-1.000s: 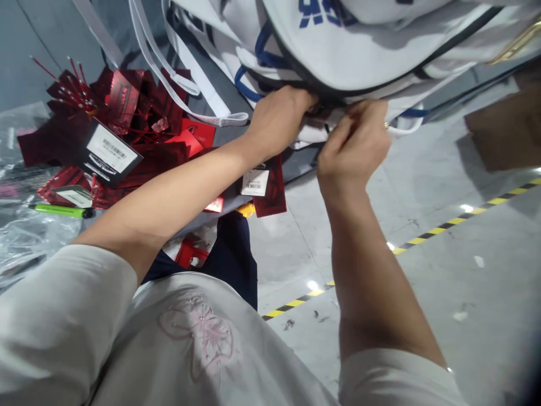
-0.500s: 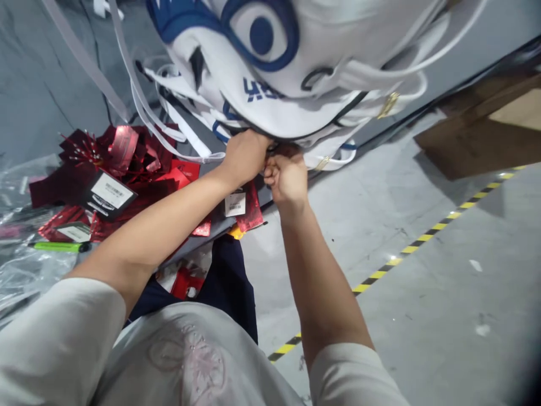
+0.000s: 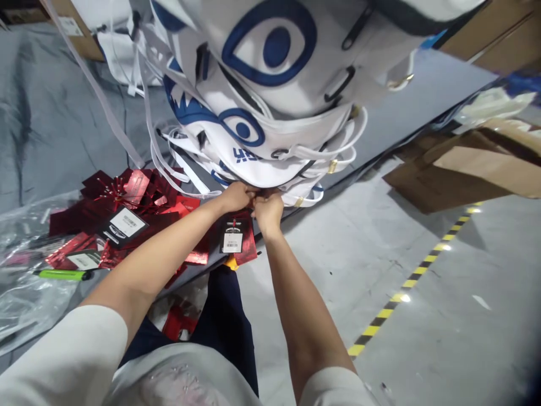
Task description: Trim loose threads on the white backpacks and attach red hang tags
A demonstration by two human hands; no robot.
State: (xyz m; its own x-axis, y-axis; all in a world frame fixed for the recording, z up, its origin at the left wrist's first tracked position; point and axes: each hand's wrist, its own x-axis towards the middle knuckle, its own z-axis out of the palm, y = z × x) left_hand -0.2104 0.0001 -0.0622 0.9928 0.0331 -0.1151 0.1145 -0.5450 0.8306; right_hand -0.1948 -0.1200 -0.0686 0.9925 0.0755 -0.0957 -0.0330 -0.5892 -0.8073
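Note:
A stack of white bags (image 3: 270, 90) with blue eye prints and white straps lies on a grey table (image 3: 54, 129). My left hand (image 3: 235, 196) and my right hand (image 3: 267, 210) meet at the near lower edge of the closest bag, both pinched on it. A red hang tag (image 3: 236, 238) with a white barcode label dangles just below my hands. What my fingers pinch is too small to make out.
A pile of red hang tags (image 3: 122, 217) lies on the table to the left, with a green marker (image 3: 61, 274) and clear plastic wrap (image 3: 25, 299) nearer me. Cardboard (image 3: 460, 169) lies on the floor at right. A yellow-black floor line (image 3: 406, 285) runs diagonally.
The view has pulled back and tilted up, showing more of the bags. My right hand moved left to join my left hand at the bag's edge, where both stay together.

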